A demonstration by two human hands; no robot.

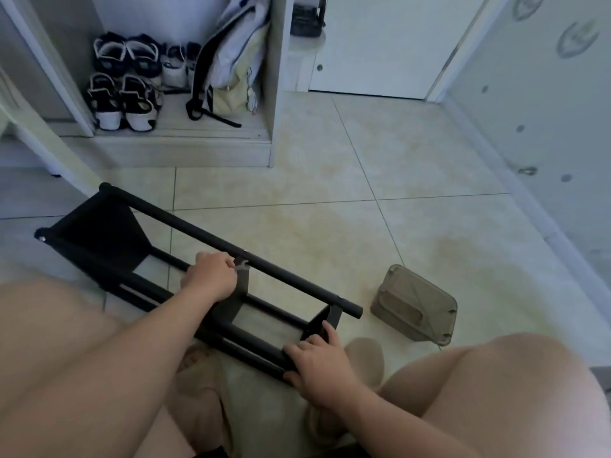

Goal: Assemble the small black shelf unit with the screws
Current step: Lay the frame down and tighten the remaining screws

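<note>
The small black shelf unit lies on its side on the tiled floor, its tubes running from upper left to lower right. My left hand grips a small silver wrench at the middle panel, just under the top tube. At the unit's near end, my right hand grips the lower tube, with fingers touching the black end panel. No screws are visible.
An overturned brownish plastic container lies on the floor right of the shelf unit. Several shoes and a backpack sit in an open cabinet at the back. My bare knees fill the lower corners. A wall runs along the right.
</note>
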